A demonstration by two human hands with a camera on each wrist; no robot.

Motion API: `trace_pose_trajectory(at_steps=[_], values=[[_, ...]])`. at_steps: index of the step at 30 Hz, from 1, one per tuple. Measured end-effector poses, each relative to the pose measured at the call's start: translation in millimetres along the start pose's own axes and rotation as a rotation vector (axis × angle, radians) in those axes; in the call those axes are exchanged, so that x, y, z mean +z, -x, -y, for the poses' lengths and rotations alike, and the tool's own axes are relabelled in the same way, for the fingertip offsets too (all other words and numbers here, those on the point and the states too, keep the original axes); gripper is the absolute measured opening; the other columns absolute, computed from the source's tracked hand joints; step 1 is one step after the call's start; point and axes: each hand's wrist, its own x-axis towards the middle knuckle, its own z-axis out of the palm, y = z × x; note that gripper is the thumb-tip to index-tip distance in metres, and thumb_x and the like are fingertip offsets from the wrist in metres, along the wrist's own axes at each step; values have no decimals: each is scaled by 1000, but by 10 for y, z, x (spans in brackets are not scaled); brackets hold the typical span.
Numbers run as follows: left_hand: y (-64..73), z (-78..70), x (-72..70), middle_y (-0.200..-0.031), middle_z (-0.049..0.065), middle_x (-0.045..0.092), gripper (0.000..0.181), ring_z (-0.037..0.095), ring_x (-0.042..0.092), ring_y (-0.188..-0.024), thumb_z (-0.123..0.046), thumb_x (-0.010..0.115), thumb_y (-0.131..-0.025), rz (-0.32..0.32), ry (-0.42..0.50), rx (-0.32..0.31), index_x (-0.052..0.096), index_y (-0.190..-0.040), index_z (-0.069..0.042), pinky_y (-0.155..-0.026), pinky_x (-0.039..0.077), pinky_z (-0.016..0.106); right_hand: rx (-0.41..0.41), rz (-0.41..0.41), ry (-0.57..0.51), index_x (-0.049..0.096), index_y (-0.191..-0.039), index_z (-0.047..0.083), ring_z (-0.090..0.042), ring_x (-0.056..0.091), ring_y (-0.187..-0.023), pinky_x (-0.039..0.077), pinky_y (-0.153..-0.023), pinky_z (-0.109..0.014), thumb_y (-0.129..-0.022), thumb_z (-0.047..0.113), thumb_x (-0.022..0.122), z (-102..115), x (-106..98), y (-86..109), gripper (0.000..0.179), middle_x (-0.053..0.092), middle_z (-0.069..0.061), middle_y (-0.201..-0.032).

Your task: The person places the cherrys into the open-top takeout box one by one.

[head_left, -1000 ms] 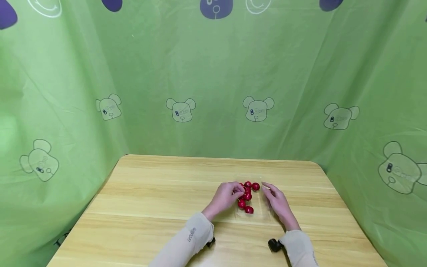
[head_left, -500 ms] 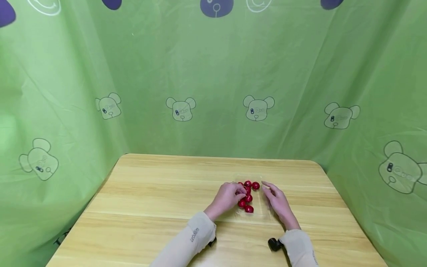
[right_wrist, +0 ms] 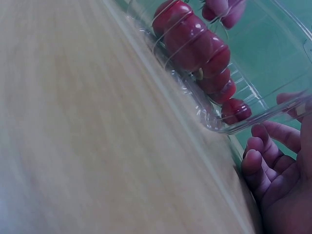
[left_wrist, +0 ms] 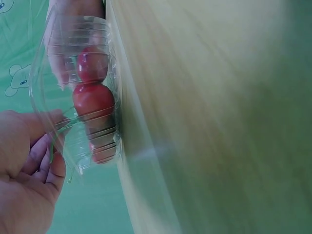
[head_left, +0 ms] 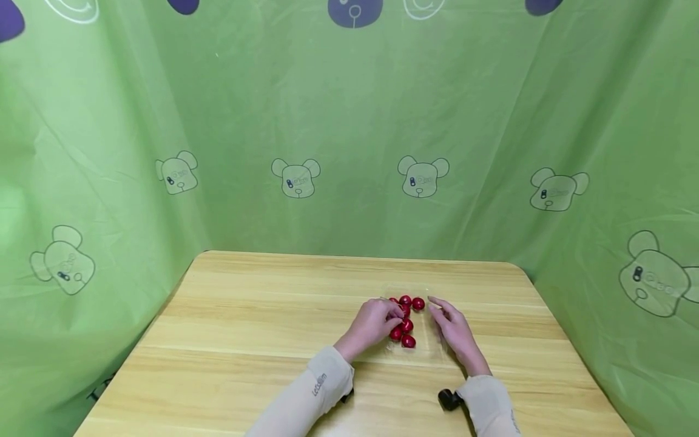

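A clear plastic box (head_left: 428,347) stands on the table with several shiny red cherries (head_left: 408,342) in it, mostly along its left side. My left hand (head_left: 372,321) reaches over the box's left rim, thumb and fingertips pinching a thin green cherry stem (left_wrist: 52,152). The cherries below these fingertips are partly hidden by the hand in the head view. At the opposite wall, my right hand (head_left: 457,334) holds the box's rim, thumb at the top edge and curled fingers (right_wrist: 253,161) outside. A single cherry (right_wrist: 236,111) lies near that wall.
The wooden table (head_left: 246,315) extends around the box on all sides. A green curtain (head_left: 349,121) with bear-head prints hangs behind it and at both sides. Black wrist-worn devices (head_left: 449,400) sit below the sleeves.
My left hand has shifted slightly to the right over the cherries, and a cherry under its fingertips has moved slightly toward me. The right hand and the box stay in place.
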Motion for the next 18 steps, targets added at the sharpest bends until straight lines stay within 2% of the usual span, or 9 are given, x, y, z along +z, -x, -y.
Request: trace_pose_trajectory(at_steps=[7,18], values=[[6,-1,18,-97,-4,78,9,0,66,-83,-13,78,-93,0,-12,11,80,-101,-13,-78,52,11,1,7,18,48,-151,-1,-21,56,-61,52,-57,-32,-110,25,51,221,12,130,48,58,-23,-88],[29,-29,8,-94,-4,77,10,-1,65,-81,-13,79,-91,-15,6,9,79,-102,-13,-76,52,10,7,6,-2,49,-151,0,-21,55,-60,52,-57,-33,-110,25,52,209,6,127,48,58,-20,-85]])
